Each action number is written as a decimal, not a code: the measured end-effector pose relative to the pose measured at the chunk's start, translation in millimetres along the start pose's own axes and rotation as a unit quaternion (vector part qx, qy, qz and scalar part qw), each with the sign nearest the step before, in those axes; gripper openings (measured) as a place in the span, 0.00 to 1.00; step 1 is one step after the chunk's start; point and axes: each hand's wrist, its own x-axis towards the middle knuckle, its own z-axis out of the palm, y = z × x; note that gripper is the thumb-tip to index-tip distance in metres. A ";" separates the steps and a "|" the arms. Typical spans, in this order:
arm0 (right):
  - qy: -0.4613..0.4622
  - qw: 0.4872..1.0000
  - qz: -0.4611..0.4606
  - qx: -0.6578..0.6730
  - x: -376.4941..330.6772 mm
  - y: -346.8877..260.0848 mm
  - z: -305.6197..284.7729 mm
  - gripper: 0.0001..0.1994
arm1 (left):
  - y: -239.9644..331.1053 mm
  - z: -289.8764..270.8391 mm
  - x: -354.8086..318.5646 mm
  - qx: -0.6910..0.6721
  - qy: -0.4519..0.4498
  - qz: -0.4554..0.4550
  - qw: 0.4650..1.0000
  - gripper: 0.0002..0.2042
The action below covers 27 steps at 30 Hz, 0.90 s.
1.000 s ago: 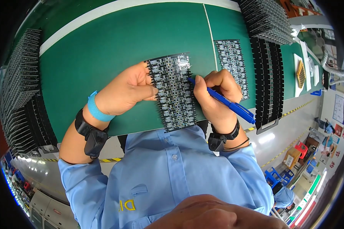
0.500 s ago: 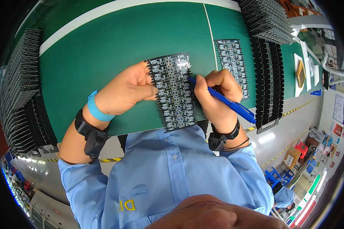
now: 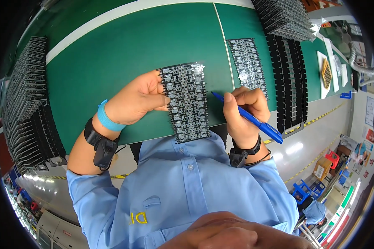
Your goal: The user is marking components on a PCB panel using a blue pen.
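My left hand grips the left edge of a black circuit board panel, with the thumb on its face and the other fingers mostly behind it. Rows of small silvery parts cover the panel, which is tilted over the table's front edge. In my right hand is a blue pen, held as for writing. Its tip points at the panel's right edge and stands a little apart from it. A second circuit board panel lies flat on the green table, beyond my right hand.
On the left stands a black rack with a dense stack of board panels. Another black rack stands on the right, with more stacked panels behind it. Further right is a yellow gridded piece on a white sheet.
My right hand has drawn back to the right, and the pen tip has come away from the panel's edge. The held panel has tilted slightly; my left hand keeps its grip.
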 end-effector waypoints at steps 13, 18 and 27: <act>-0.002 1.000 0.005 0.006 -11.1 11.8 4.8 0.13 | -1.9 1.2 -1.3 0.059 -0.005 -0.023 0.998 0.23; 0.041 0.997 -0.048 -0.035 5.7 6.2 10.0 0.15 | -2.1 3.8 -1.2 0.042 0.010 -0.018 0.999 0.23; 0.013 0.995 -0.069 -0.070 12.9 11.8 15.8 0.15 | -2.5 4.0 -0.2 0.052 -0.007 0.006 0.999 0.26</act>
